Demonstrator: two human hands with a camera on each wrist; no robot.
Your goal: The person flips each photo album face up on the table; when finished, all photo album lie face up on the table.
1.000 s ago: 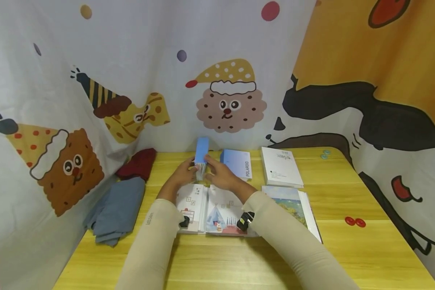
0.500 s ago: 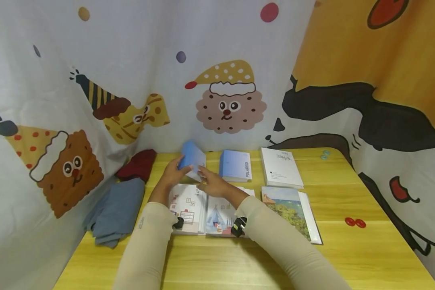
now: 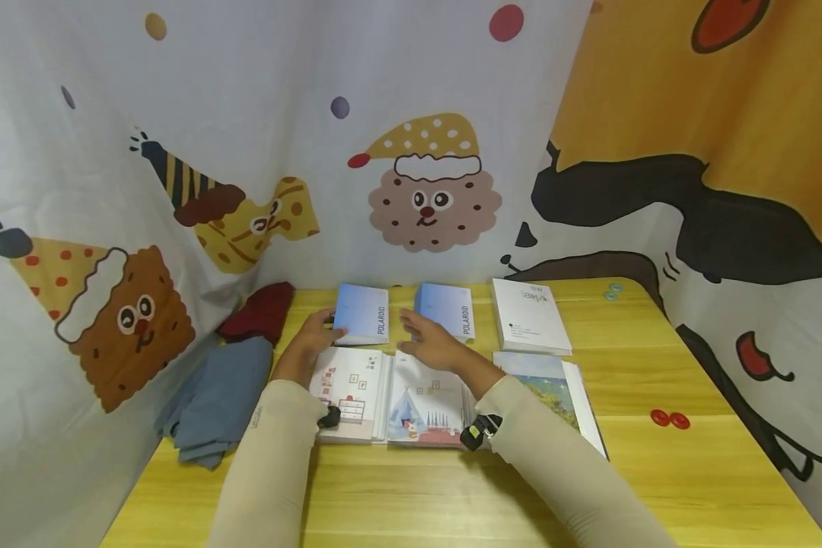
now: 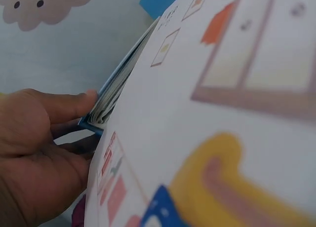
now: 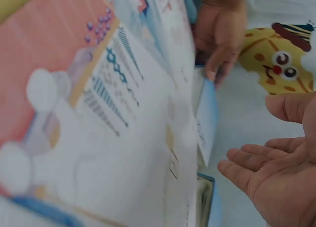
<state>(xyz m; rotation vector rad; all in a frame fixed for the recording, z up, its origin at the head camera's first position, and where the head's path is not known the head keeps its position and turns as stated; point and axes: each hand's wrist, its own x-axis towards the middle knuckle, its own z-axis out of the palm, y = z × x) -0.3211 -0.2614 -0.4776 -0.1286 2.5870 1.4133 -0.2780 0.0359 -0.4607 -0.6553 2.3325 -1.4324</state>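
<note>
A blue photo album point(image 3: 361, 313) marked POLAROID lies at the back left of the table. My left hand point(image 3: 308, 344) pinches its left edge, thumb over the cover; in the left wrist view the fingers point(image 4: 74, 143) are partly hidden behind an illustrated album. My right hand point(image 3: 433, 344) hovers with fingers spread and holds nothing, near the gap between this album and a matching blue album point(image 3: 448, 308). Below both hands lie two white albums with drawn covers, a left one point(image 3: 348, 399) and a right one point(image 3: 421, 415), side by side.
A white book point(image 3: 530, 316) lies at the back right, with a landscape-covered album point(image 3: 548, 388) in front, partly under the right sleeve. Red rings point(image 3: 670, 419) and teal rings point(image 3: 613, 291) lie farther right. Grey cloth point(image 3: 219, 399) and dark red cloth point(image 3: 260, 312) lie left.
The left blue album has gone from upright in both hands to lying flat, cover up. My right hand has let go and moved right; my left hand moved left with the album.
</note>
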